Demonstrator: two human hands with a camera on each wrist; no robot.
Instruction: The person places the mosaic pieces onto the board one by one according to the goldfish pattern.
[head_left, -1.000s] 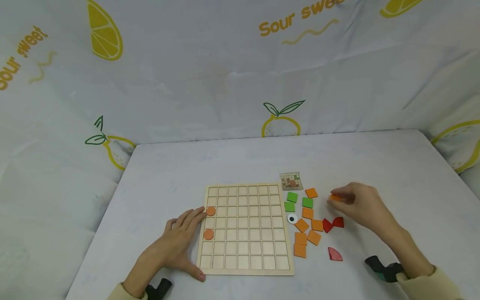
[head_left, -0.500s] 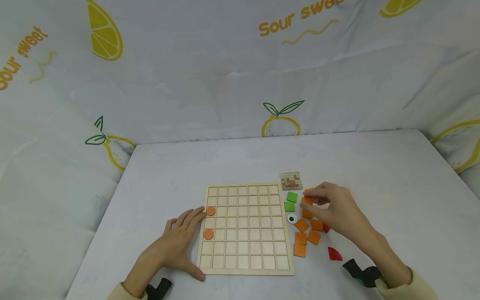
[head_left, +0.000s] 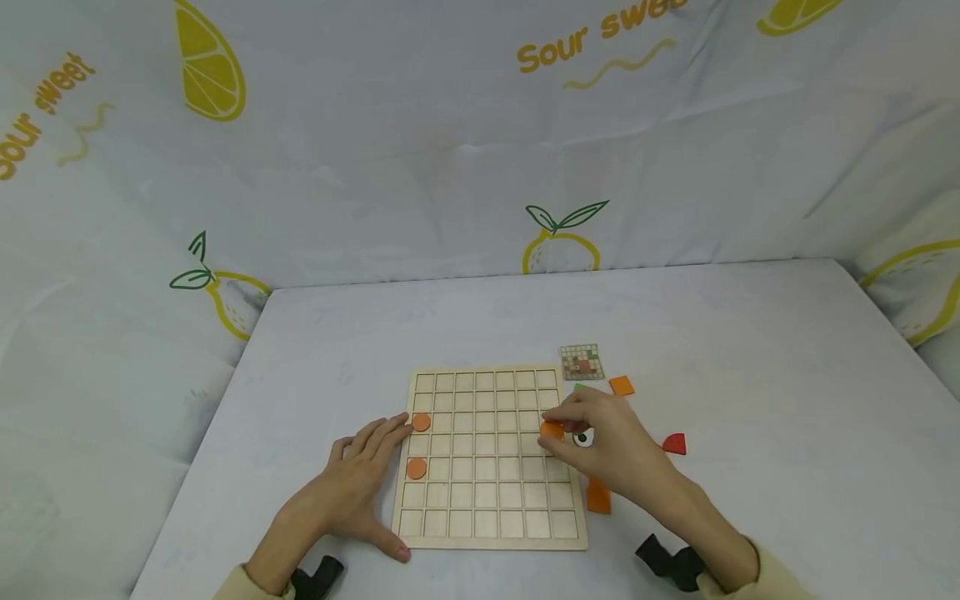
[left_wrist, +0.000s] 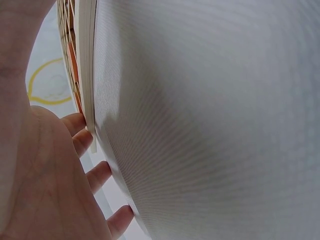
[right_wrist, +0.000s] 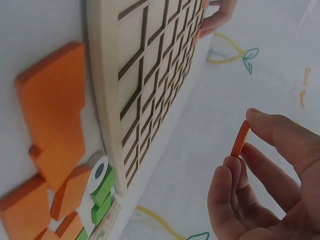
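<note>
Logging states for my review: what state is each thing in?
Pale wooden grid board: flat, mostly unfilled.
Two round orange discs: flat in its leftmost column.
Right hand: pinching a thin orange piece.
Thin orange piece: held, raised.
Left hand: fingers spread at the board's left edge.
Orange square pieces: loose, off-board.
Green square pieces: loose, off-board.
Dark-centred white disc: loose.
Red quarter-circle piece: loose.
Small printed grid card: flat.
</note>
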